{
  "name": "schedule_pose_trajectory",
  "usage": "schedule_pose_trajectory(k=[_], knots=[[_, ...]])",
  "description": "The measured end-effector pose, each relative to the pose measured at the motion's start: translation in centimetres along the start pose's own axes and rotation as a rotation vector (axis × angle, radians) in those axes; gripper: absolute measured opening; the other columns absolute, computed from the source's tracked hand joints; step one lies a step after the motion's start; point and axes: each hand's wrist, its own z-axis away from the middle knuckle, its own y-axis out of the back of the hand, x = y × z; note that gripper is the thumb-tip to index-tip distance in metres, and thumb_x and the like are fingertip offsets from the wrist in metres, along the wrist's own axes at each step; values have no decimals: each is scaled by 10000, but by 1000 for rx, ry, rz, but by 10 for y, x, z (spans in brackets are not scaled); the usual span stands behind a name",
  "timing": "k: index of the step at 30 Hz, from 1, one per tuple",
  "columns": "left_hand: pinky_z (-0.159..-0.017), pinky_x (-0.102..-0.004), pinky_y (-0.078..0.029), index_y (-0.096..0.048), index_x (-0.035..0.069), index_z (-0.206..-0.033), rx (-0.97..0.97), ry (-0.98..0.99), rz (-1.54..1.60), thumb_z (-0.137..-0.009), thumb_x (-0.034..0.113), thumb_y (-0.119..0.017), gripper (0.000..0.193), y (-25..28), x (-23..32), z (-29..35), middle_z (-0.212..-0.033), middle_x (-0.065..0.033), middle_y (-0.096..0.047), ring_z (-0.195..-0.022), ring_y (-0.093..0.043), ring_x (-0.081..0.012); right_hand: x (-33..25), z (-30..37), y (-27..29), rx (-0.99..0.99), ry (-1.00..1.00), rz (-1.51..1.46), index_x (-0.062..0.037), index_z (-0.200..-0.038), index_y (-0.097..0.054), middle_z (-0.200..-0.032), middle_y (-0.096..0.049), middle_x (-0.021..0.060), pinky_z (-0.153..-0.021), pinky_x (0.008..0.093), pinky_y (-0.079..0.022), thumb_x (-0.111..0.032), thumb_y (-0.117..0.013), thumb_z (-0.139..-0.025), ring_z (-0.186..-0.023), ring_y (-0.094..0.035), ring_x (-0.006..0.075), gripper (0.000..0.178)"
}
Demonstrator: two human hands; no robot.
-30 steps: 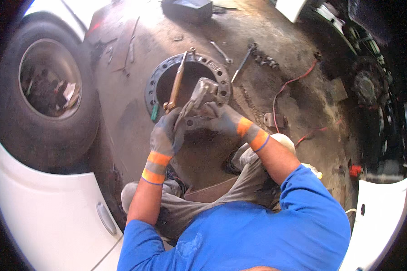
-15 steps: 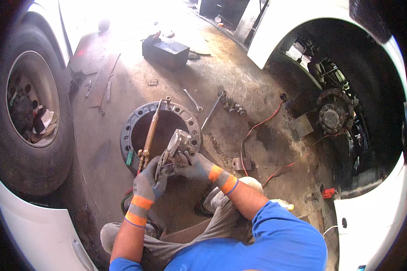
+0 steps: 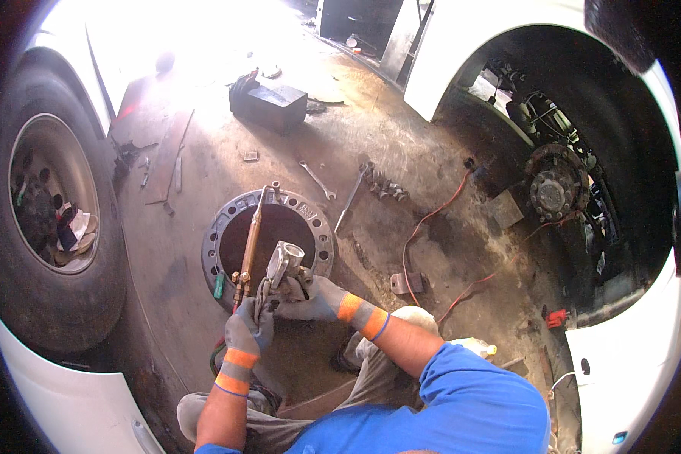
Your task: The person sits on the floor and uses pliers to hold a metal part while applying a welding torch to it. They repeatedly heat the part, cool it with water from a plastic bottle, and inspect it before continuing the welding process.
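Both gloved hands hold a grey metal casting (image 3: 286, 257) with a round, open bore at its top, above the near part of a holed metal ring (image 3: 323, 238) on the floor. My left hand (image 3: 247, 331) is closed around slim metal handles that look like locking pliers (image 3: 262, 293), beside the casting. Fingers of my right hand (image 3: 315, 300) wrap the casting's lower right side and partly hide it. A brass cutting torch (image 3: 252, 240) leans across the ring, its bent tip on the far rim. Next to its valves, a small green object (image 3: 219, 285) lies on the ring.
Past the ring lie a combination wrench (image 3: 318, 180), a long-handled tool (image 3: 349, 203) and a black box (image 3: 272, 106). A large wheel (image 3: 53, 204) stands left; a bare hub (image 3: 554, 191) sits in the right wheel arch. Red cable (image 3: 431, 214) and a metal block (image 3: 407, 283) lie right.
The casting and both hands have come slightly nearer to me and left over the ring. The whole view has shifted a little. Both hands keep their grip.
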Motion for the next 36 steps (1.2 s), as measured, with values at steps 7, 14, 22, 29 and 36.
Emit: schedule_pose_trajectory(k=[7, 14, 22, 29, 36], knots=[[-645, -422, -496, -606, 56, -940, -54, -3, 45, -769, 113, -586, 181, 1, 9, -2, -757, -188, -628, -717, -636, -373, 2, -1, -8, -53, 14, -82, -162, -1252, -583, -1332, -539, 144, -1067, 357, -381, -439, -670, -800, -1200, -520, 349, 537], [-658, -409, -498, -621, 69, -997, -96, 40, -85, -793, 117, -563, 218, 6, 13, -1, -789, -189, -643, -736, -640, -365, 34, -11, -32, 65, 161, 242, -192, -1212, -613, -1168, -646, 139, -966, 393, -465, -451, -644, -829, -1092, -598, 313, 463], [-677, -484, -478, -589, 70, -1024, -114, 71, -62, -821, 170, -566, 228, 1, 1, -1, -833, -250, -635, -817, -610, -460, 51, -9, -38, 138, -118, 185, -134, -1014, -697, -908, -692, 198, -775, 459, -533, -536, -652, -781, -883, -665, 378, 467], [-657, -488, -465, -573, 56, -978, -101, 91, -91, -807, 153, -564, 197, 1, 8, 0, -791, -262, -609, -803, -606, -469, 27, -7, -24, 208, -84, 264, -115, -1121, -621, -974, -680, 204, -806, 464, -520, -422, -612, -834, -926, -640, 397, 420], [-663, -473, -477, -585, 49, -985, -96, 78, -60, -804, 136, -572, 202, 2, 7, 0, -792, -254, -616, -782, -627, -445, 1, -4, -10, 132, -133, 239, -154, -1134, -609, -1050, -672, 181, -828, 451, -515, -381, -608, -826, -972, -628, 394, 383]])
